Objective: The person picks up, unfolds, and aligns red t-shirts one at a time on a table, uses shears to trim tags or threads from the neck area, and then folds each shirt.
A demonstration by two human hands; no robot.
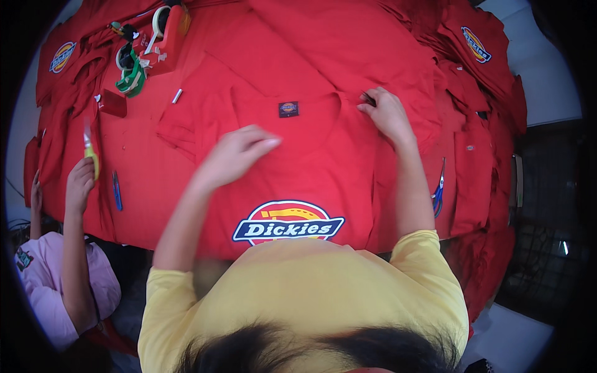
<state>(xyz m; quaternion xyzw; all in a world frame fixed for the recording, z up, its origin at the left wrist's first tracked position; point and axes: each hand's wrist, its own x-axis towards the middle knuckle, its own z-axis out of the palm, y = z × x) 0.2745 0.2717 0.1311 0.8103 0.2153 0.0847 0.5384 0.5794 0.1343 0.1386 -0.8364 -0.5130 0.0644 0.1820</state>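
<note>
A red T-shirt (298, 168) lies spread before me, neckline away from me, with a dark label (288, 110) inside the collar and a large printed emblem (288, 221) near my body. Over its left part hovers my left hand (239, 152), slightly blurred, thumb apart from the fingers and nothing visible in it. Beside the right side of the neckline, my right hand (387, 113) is closed on a small dark object (368, 98); the fingers cover most of it, so its kind is unclear.
At the far left stand a red tape dispenser (166, 50) and a green one (132, 81). Blue snips (117, 189) lie left, blue-handled scissors (439, 194) right. Red garments (476, 180) pile along the right. A co-worker's hand (79, 183) at left holds yellow-handled scissors (90, 152).
</note>
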